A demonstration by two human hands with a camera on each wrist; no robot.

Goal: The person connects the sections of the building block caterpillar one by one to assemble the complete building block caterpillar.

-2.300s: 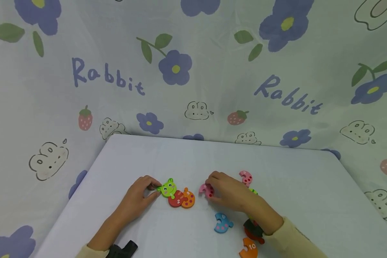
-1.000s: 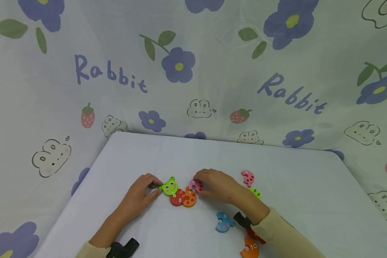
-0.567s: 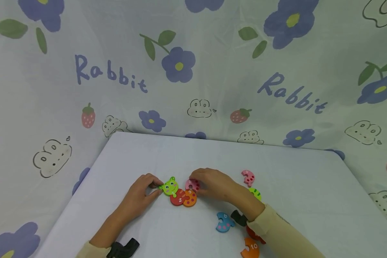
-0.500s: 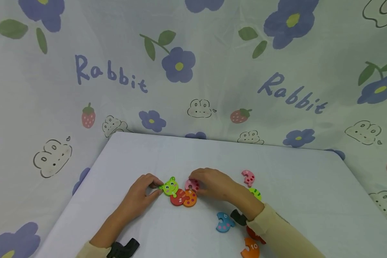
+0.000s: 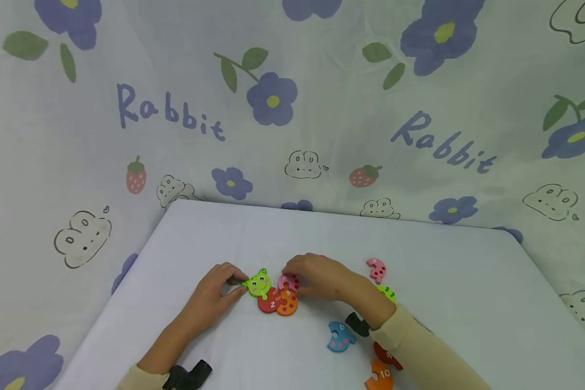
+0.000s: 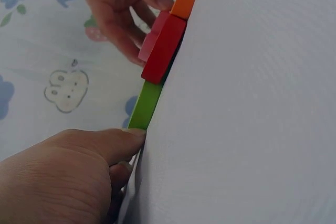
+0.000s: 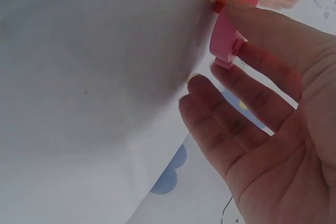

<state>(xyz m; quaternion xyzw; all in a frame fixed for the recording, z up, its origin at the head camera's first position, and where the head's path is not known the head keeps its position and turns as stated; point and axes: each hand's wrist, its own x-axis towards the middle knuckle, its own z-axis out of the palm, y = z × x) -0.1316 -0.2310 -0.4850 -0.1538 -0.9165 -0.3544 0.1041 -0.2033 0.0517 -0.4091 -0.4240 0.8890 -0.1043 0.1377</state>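
My left hand [image 5: 207,298] pinches the edge of a green caterpillar-head puzzle piece [image 5: 259,284] between thumb and finger. A red puzzle piece [image 5: 267,301] marked 2 joins that head, and an orange spotted piece [image 5: 287,304] marked 3 joins the red one. With thumb and fingers my right hand [image 5: 322,277] grips a pink spotted puzzle piece [image 5: 287,281], its notch at the orange piece's upper knob. Whether it is fully seated I cannot tell. In the right wrist view the pink piece [image 7: 224,36] lies between thumb and fingers, the other fingers spread.
Loose pieces lie to the right on the white tabletop [image 5: 253,233]: pink [image 5: 377,270], green [image 5: 387,293], blue [image 5: 340,337], dark red [image 5: 386,356] and orange marked 10 [image 5: 380,376]. The right forearm covers part of that group. A patterned cloth [image 5: 331,119] hangs behind the table.
My right hand has carried the pink piece left, from a spot apart on the table to the orange piece's upper knob. The left hand has stayed at the green head.
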